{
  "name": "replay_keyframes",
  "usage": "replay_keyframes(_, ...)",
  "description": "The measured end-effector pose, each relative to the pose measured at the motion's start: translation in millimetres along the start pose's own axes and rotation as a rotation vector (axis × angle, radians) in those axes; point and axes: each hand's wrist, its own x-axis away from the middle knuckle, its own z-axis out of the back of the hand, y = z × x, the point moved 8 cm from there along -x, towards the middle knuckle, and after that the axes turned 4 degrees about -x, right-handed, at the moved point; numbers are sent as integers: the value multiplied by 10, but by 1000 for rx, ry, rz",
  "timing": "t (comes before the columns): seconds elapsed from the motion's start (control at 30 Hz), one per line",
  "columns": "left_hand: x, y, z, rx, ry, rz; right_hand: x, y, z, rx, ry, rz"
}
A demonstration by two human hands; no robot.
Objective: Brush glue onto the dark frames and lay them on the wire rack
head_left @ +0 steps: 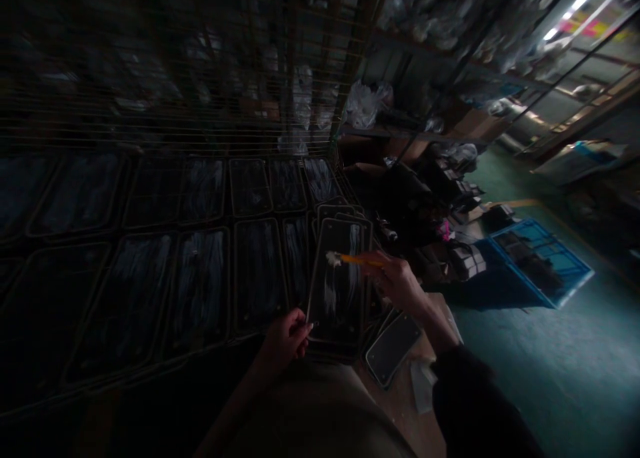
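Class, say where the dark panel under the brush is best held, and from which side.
Probably grip the panel at its near left corner, from the left, as the left hand does: the rim there looks clean, white streaks cover the middle, and the right hand works the brush from the right.

Single head-worn camera, facing forward and down, frame tilted. Left hand [285, 341] and right hand [400, 285] close, lower centre. Panel rack [150, 271] ahead-left; floor [550, 371] right.
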Motion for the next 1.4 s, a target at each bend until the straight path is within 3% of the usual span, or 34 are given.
replay_keyframes(0.2,32,13,26,-20,8,14,-433,58,23,227,129,101)
replay_keyframes(0.37,57,43,38,-40,11,-14,-509,157,-154,378,88,101)
replay_keyframes(0.57,39,-2,13,34,-4,8,14,-48,-307,247,-85,90)
replay_keyframes(0.73,45,20,0,82,-12,-36,596,-343,-419,-2,-276,-23)
replay_keyframes(0.87,46,12,-18,74,-11,-32,845,-418,-427,-151,-352,-100)
replay_keyframes(1.0,62,31,-23,69,-2,-37,775,-220,-241,-166,-244,-116)
replay_keyframes(1.13,54,20,-6,1,15,-18,470,135,73,-99,27,-136)
replay_keyframes(1.23,51,19,3,-29,17,-12,200,240,261,33,193,-56)
replay_keyframes(1.4,90,91,15,-44,44,-24,-196,271,239,247,205,50)
